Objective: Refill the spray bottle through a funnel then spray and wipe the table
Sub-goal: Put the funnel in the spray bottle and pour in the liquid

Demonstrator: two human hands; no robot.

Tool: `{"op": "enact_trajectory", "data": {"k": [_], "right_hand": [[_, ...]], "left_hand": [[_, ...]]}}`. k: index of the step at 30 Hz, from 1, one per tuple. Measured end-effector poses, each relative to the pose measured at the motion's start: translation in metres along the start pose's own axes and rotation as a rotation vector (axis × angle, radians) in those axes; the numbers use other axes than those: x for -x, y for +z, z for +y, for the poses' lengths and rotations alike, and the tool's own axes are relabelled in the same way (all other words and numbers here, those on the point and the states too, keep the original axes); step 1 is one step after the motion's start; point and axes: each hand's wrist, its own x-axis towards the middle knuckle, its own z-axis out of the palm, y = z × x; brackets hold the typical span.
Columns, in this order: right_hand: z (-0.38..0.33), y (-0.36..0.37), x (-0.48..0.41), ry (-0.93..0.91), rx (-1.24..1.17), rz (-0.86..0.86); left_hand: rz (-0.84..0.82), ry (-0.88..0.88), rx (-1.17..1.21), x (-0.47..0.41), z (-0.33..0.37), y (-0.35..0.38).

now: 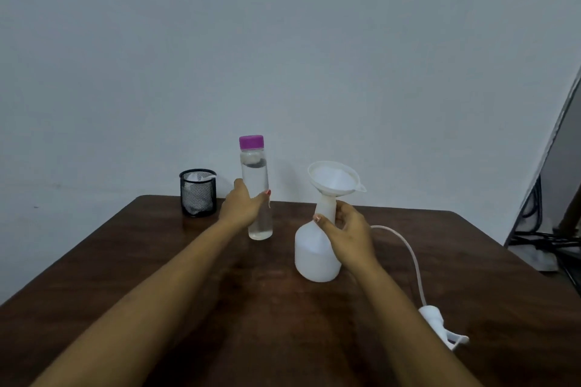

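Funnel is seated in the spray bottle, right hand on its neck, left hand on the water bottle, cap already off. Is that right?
Not quite. The head view shows the purple cap on the water bottle, not off; the left hand grips that bottle. The rest holds: the funnel sits in the spray bottle, the right hand holds its neck.

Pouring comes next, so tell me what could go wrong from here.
1. The funnel sits tilted in the neck of the spray bottle; if the right hand lets go, it may tip.
2. The water bottle in the left hand is capped; opening it likely needs both hands.
3. The sprayer head and its tube lie by the right forearm and could be snagged.
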Motion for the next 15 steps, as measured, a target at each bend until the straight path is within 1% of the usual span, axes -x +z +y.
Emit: {"op": "enact_trajectory", "data": {"k": [5, 8, 10, 15], "right_hand": [[-0.009, -0.006, 0.030, 0.010, -0.033, -0.010], [-0.017, -0.010, 0.048, 0.014, -0.067, -0.031], [-0.024, -0.012, 0.060, 0.019, -0.048, -0.057], [-0.040, -0.014, 0.080, 0.026, -0.017, -0.110]], "left_hand": [[-0.042, 0.114, -0.031, 0.066, 0.002, -0.050], [-0.103, 0.137, -0.018, 0.107, 0.005, -0.071], [-0.137, 0.147, 0.007, 0.132, 0.009, -0.080], [-0.167, 0.139, 0.067, 0.176, 0.013, -0.092]]}}
